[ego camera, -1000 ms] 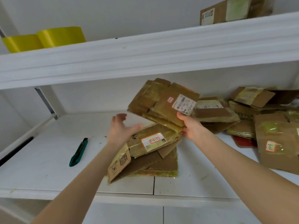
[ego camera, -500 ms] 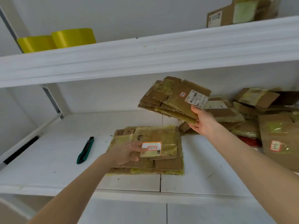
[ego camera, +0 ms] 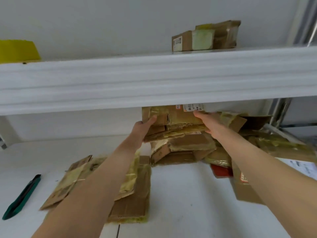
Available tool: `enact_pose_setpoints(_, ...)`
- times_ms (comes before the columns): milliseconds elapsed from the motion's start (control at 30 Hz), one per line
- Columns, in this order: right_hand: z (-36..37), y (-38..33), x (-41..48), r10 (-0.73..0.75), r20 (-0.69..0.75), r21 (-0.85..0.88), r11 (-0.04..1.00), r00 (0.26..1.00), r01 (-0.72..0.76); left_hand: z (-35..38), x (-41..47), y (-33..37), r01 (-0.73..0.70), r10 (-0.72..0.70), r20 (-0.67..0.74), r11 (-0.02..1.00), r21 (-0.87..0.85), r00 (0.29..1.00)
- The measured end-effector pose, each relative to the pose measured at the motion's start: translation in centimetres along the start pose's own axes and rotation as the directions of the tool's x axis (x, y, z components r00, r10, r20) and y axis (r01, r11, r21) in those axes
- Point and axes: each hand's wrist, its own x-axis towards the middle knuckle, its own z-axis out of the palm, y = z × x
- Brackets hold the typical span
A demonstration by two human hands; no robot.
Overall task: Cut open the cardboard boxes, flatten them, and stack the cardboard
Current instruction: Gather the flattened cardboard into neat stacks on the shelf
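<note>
A bundle of flattened cardboard pieces [ego camera: 178, 119] is lifted at the back of the lower shelf, its top hidden behind the upper shelf's edge. My left hand [ego camera: 143, 129] grips its left side and my right hand [ego camera: 208, 121] grips its right side. Under it lies a heap of more taped cardboard [ego camera: 185, 148]. A flat stack of cardboard [ego camera: 135, 191] lies near the front, partly covered by my left forearm. A green utility knife [ego camera: 21, 197] rests on the shelf at the far left.
The white upper shelf [ego camera: 154, 79] crosses the view close above the bundle. On it stand two taped boxes [ego camera: 205, 37] and a yellow roll [ego camera: 17, 50]. Loose cardboard [ego camera: 281, 145], a red item [ego camera: 221, 170] and a labelled box [ego camera: 243, 189] crowd the right.
My left hand left the flat front stack and took hold of the bundle's left side. The bundle moved right and back, over the heap. The camera moved closer and tilted up.
</note>
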Motion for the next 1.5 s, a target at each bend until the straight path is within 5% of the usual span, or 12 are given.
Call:
enact_pose_setpoints(267,-2.6,6.6,6.2,0.119,0.066,-0.390,0.917,0.991,-0.085,6.5,5.4,-6.4,0.087,-0.094,-0.012,0.854,0.514,0.995)
enact_pose_setpoints(433,-4.0,7.2,7.8,0.192,0.097,-0.297,0.942,0.977,-0.156,6.7,6.8,-6.3,0.238,-0.227,-0.073,0.888,0.394,0.971)
enact_pose_setpoints(567,-4.7,6.8,8.3,0.204,0.105,-0.135,0.973,0.973,-0.190,6.8,5.8,-5.4,0.305,-0.303,-0.046,0.951,0.044,0.952)
enact_pose_setpoints(667,-5.4,4.2,8.0,0.143,0.075,-0.029,0.989,0.987,-0.142,7.3,4.9,-3.1,0.237,-0.239,-0.006,0.964,-0.119,0.971)
enact_pose_setpoints(867,-4.8,-1.7,3.6,0.009,0.061,0.122,0.992,0.998,-0.017,3.1,2.3,4.4,0.034,-0.048,-0.076,0.983,-0.182,0.996)
enact_pose_setpoints(1033,0.4,-1.8,-3.1,0.044,0.146,0.130,0.989,0.988,-0.063,-4.8,-2.7,4.3,-0.018,0.001,-0.128,0.991,-0.129,0.992)
enact_pose_setpoints(1367,12.1,2.4,-14.7,0.183,0.286,0.103,0.970,0.941,-0.220,-21.0,-9.8,-1.6,0.127,-0.111,-0.195,0.989,0.072,0.975)
enact_pose_setpoints(1500,15.5,8.0,-18.0,0.252,0.269,-0.172,0.962,0.930,-0.211,-22.8,-12.2,-8.3,0.212,-0.175,-0.145,0.929,0.302,0.974)
